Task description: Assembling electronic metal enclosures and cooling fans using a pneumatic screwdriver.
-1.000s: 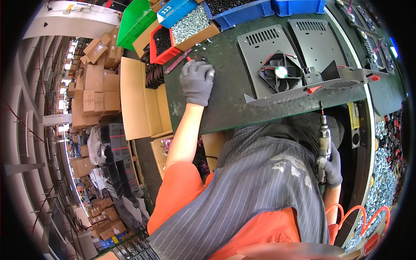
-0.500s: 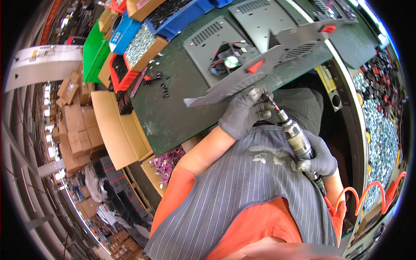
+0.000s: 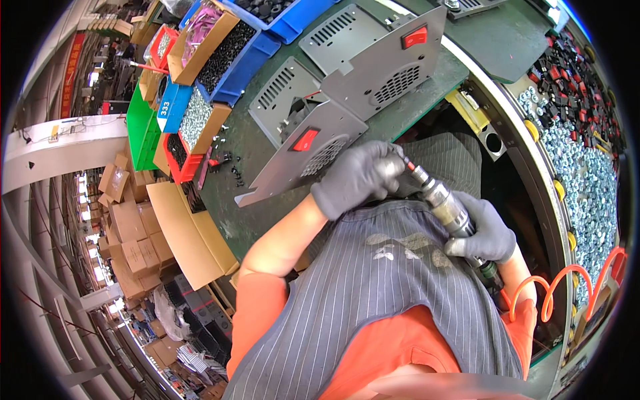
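Brought left hand (image 3: 358, 177) near power screwdriver (image 3: 448, 208), can't tell if pinching anything; clasped mid-body in right hand (image 3: 485, 230), likely heavy, stiff, best held there

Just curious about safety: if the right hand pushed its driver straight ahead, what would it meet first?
Probably the left hand, which appears close by the tip of the driver; depth is unclear.

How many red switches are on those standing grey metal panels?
2: one red rectangular switch on the left grey metal panel, another red rectangular switch on the right grey metal panel.
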Demonstrator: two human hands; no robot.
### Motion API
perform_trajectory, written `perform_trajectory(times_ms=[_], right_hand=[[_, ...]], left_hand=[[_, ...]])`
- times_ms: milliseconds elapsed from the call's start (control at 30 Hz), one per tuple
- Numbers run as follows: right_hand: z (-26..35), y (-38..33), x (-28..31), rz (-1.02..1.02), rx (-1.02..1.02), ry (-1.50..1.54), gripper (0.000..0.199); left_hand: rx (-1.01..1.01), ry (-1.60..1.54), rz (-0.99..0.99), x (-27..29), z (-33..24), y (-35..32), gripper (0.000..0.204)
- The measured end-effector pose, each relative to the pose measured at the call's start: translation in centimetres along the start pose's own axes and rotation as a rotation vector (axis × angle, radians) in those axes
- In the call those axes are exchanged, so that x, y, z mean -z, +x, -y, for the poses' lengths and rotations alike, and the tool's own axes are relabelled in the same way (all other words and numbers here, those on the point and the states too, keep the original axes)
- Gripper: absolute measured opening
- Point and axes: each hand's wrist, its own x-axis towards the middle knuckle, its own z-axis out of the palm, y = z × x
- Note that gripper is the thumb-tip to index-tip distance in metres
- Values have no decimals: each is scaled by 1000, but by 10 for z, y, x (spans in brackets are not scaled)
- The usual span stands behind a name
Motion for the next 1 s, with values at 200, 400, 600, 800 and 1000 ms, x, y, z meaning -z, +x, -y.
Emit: perform_trajectory(times_ms=[200, 400, 600, 800, 1000], right_hand=[[-11, 23, 30, -267, 90, 124, 83], [-15, 42, 35, -287, 73, 228, 80], [-11, 52, 40, -254, 51, 306, 76], [-12, 55, 51, -244, 28, 187, 77], [-26, 41, 30, -132, -11, 360, 88]], left_hand=[[-1031, 1193, -347, -8, -105, -72, 58], [-426, 1039, -178, 25, -170, 1, 62], [-360, 1152, -18, 44, -168, 31, 52], [-505, 895, -6, 50, -154, 35, 56], [-757, 787, -619, 148, -96, -51, 41]])
